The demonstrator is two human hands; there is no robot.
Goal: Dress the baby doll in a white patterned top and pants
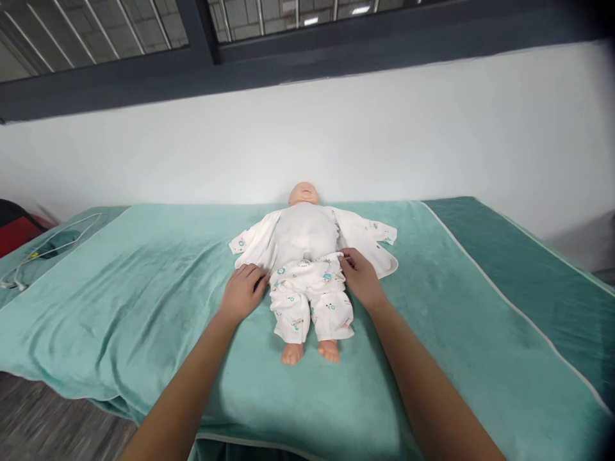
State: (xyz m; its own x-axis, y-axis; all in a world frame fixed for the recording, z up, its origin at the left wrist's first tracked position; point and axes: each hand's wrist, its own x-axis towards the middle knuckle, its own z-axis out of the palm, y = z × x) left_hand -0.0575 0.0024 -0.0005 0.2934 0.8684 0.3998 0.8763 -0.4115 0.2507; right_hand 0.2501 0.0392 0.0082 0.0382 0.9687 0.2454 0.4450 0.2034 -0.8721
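Note:
A baby doll (307, 230) lies on its back, head by the wall and bare feet towards me. White printed pants (310, 282) cover its legs up to the hips. A white jacket (368, 237) is spread open under its bare torso, the sleeves out to both sides. At the right of the waistband, my right hand (361, 276) pinches the pants' edge between thumb and fingers. My left hand (243, 291) is at the opposite side of the waist, its fingers curled and the thumb meeting them at the pants' edge; the fingertips are partly hidden.
A light green blanket (144, 275) covers the bed, with a darker green cover (523, 250) at the right. White cables (57, 246) and a red and black item (19, 221) lie at the left. Behind stand a white wall (192, 153) and a dark window frame (336, 61).

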